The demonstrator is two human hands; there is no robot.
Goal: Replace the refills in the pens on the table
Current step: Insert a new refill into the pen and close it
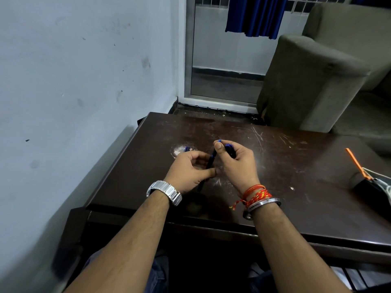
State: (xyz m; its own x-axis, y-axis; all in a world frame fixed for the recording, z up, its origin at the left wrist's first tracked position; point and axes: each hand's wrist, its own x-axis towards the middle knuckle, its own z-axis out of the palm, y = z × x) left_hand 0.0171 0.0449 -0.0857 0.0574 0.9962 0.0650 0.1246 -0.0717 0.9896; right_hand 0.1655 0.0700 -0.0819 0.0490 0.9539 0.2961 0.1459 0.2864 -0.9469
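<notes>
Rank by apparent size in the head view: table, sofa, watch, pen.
1. table
2. sofa, which looks a little smaller but stands farther off, so this is unsure
3. watch
4. pen, partly hidden by the hands, so close to the watch

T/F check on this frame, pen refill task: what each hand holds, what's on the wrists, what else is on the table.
1. Both hands grip the same dark blue pen. True: left hand low on it, right hand near its top.
2. The pen lies flat on the table. False: it is held above it, tilted.
3. The left wrist wears a metal watch. True.
4. The right wrist is bare. False: red threads and a metal bangle.
5. An orange-handled item lies at the table's right edge. True.
</notes>
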